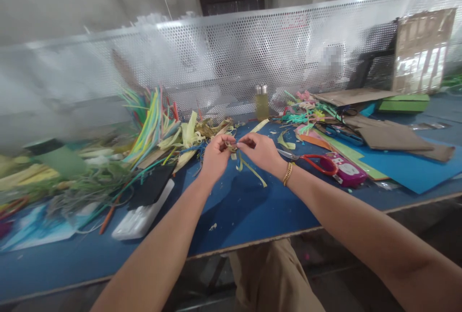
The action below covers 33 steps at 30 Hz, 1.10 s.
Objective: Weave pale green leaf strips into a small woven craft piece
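Note:
Fingertips of my left hand (217,157) are pinched round a small knotted piece of pale corn husk (233,149). Close on its right, my right hand (263,152), with a gold bracelet at the wrist, has thumb and forefinger closed on the same piece. A thin yellow-green husk strip (255,173) hangs from between the hands toward the table. My fingers hide most of the knot. Loose corn husks (189,131) lie in a pile just behind and left of my left hand. Orange-handled scissors (319,162) rest right of my right wrist.
On the blue table (249,215), a white case (140,218) and dark phone-like slab (151,187) lie left. Colourful pipe cleaners (147,119) stand behind. A glass bottle (262,102) is near the perforated metal screen (231,57). Blue paper (415,167) and cardboard (393,136) lie right.

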Each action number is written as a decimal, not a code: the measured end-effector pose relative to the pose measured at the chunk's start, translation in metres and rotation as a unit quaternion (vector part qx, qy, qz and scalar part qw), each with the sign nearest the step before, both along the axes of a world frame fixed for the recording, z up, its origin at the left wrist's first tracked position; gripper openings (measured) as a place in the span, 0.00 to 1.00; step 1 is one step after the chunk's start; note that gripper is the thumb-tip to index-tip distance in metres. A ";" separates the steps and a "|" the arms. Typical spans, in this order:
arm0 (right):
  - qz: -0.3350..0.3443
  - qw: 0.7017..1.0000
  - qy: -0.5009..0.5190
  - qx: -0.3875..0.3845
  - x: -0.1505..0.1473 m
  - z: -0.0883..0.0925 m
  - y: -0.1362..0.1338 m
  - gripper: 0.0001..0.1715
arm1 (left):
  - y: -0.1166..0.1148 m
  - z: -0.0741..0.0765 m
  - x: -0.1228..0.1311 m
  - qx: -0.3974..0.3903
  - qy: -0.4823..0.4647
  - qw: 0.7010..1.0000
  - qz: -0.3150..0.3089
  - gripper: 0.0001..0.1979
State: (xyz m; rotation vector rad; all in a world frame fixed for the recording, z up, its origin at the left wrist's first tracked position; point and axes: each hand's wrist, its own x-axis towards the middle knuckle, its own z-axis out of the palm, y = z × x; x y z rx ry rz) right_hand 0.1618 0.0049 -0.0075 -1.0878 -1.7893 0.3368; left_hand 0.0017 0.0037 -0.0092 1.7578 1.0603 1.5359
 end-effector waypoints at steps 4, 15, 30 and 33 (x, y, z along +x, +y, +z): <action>-0.009 0.997 0.052 -0.047 -0.006 -0.008 0.005 0.16 | 0.000 -0.001 0.001 0.026 0.041 0.998 0.039 0.07; 0.067 0.996 0.056 -0.031 -0.007 -0.010 0.006 0.11 | 0.007 -0.009 0.001 -0.079 -0.108 0.991 0.023 0.10; 0.064 0.991 0.074 -0.091 -0.010 -0.022 0.007 0.04 | 0.003 -0.014 0.008 -0.116 -0.139 0.983 0.035 0.12; 0.071 0.987 0.101 -0.100 -0.011 -0.026 0.010 0.06 | 0.002 -0.014 0.010 -0.121 -0.157 0.980 0.030 0.11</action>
